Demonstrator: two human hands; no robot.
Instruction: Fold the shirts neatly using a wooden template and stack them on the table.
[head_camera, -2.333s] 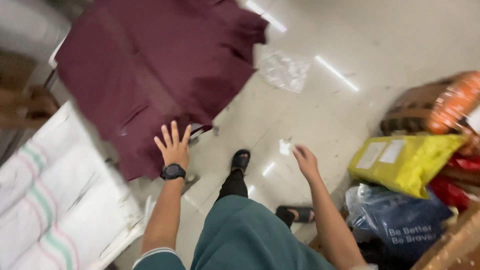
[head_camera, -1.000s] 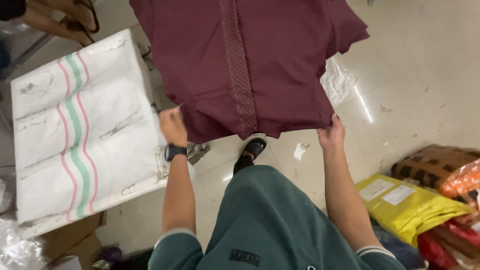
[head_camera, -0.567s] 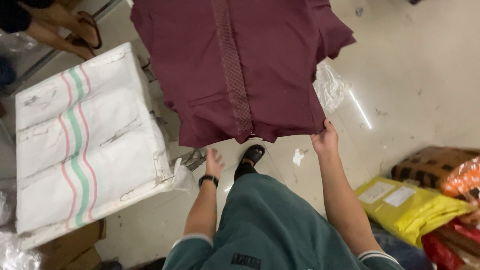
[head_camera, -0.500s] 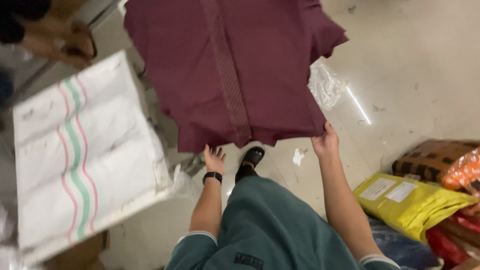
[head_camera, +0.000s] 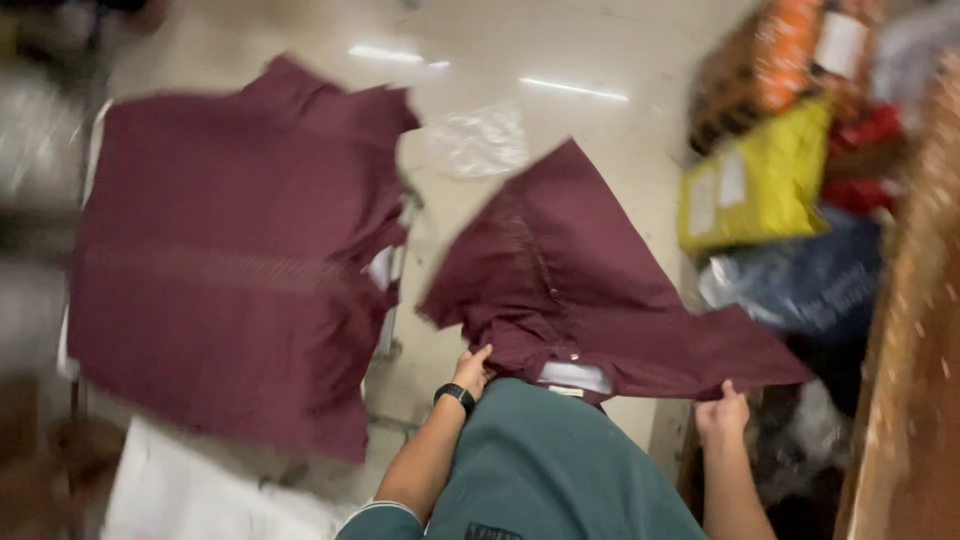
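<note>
A maroon garment (head_camera: 230, 270) lies spread flat on the white surface at the left. A second maroon garment (head_camera: 580, 290) hangs in front of my knees, held up by both hands. My left hand (head_camera: 472, 370), with a black watch on its wrist, grips the near left edge of this second piece. My right hand (head_camera: 722, 412) pinches its lower right corner. The picture is blurred by motion.
A clear plastic bag (head_camera: 478, 142) lies on the pale tiled floor (head_camera: 600, 60). At the right stand a yellow parcel (head_camera: 752, 190), a blue bag (head_camera: 810, 285) and brown and orange packages (head_camera: 780, 70). White cloth (head_camera: 190, 495) shows at the lower left.
The garment I held up now lies flat at the left. Both hands have taken up a second maroon piece. The view has swung to the right.
</note>
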